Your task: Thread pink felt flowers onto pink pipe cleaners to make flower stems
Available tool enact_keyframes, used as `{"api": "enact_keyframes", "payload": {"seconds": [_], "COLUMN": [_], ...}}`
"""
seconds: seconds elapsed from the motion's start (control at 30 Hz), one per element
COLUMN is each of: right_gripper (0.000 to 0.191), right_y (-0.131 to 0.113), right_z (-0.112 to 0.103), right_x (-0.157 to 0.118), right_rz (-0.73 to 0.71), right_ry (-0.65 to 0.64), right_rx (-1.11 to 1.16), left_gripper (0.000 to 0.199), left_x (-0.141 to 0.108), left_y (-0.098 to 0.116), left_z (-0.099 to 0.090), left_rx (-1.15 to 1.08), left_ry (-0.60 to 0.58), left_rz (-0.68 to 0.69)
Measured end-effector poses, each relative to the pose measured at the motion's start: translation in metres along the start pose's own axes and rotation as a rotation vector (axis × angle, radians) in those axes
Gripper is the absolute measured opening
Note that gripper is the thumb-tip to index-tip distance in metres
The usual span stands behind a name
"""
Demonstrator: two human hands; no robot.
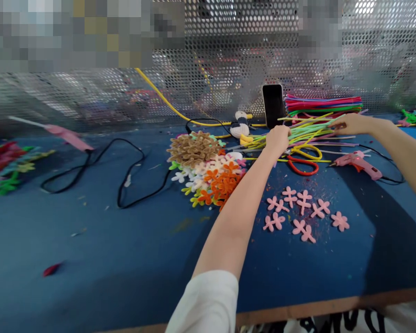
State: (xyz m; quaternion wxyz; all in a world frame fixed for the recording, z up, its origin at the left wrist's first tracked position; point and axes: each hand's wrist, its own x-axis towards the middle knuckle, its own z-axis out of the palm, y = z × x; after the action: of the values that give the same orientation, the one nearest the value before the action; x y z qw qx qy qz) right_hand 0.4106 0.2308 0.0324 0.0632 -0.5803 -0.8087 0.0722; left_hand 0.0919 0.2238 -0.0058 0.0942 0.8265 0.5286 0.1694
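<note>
Left hand (276, 138): its fingers are closed around a bunch of fuzzy sticks (307, 132), far on the blue surface (125, 249).
Right hand (350, 124): it lies on the right end of the same bunch; I cannot tell if its fingers grip or only touch.
Fuzzy sticks: yellow, green and pink, spread out like a fan, just near a tidy stack of more sticks (324, 104) by the metal wall with holes.
How they feel: I think they are very light, soft outside and bendy. Holding many near the middle seems best, as single ones may slip out.
Nearby: red scissors (302, 165) lie under the bunch, a pink glue gun (358, 163) to the right, pink felt flowers (303, 212) nearer, a pile of colored felt flowers (204, 169) to the left, a dark phone (273, 105) standing far.
Boxes or bowls: none show; everything lies loose.
</note>
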Motion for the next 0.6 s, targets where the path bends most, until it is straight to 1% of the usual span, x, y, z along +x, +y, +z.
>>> {"api": "enact_keyframes", "payload": {"seconds": [0.03, 0.1, 0.17, 0.3, 0.4, 0.5, 0.6], "right_gripper": [0.042, 0.05, 0.058, 0.064, 0.06, 0.046, 0.037], "right_y": [0.001, 0.0019, 0.0027, 0.0055, 0.0071, 0.0061, 0.0033], "right_z": [0.0018, 0.003, 0.003, 0.005, 0.0079, 0.0079, 0.0032], "right_x": [0.0008, 0.0024, 0.0039, 0.0061, 0.0063, 0.0054, 0.0045], "right_rz": [-0.007, -0.017, -0.027, -0.038, -0.03, -0.01, 0.01], "right_ry": [-0.005, -0.062, -0.085, -0.054, -0.019, 0.001, 0.007], "right_rx": [-0.007, -0.017, -0.01, 0.018, 0.058, 0.074, 0.031], "left_gripper": [0.036, 0.031, 0.033, 0.03, 0.03, 0.036, 0.042], "left_x": [0.0006, 0.0017, 0.0025, 0.0021, -0.0001, -0.0028, -0.0039], "left_y": [-0.0007, -0.0026, -0.0048, -0.0074, -0.0062, -0.0039, -0.0031], "left_z": [0.0003, 0.0014, 0.0029, 0.006, 0.0062, 0.0045, 0.0035], "left_rx": [-0.001, -0.003, -0.002, 0.003, 0.016, 0.029, 0.028], "left_ry": [-0.007, -0.018, -0.02, 0.001, 0.021, 0.041, 0.07], "left_rz": [0.009, 0.031, 0.047, 0.058, 0.048, 0.039, 0.049]}}
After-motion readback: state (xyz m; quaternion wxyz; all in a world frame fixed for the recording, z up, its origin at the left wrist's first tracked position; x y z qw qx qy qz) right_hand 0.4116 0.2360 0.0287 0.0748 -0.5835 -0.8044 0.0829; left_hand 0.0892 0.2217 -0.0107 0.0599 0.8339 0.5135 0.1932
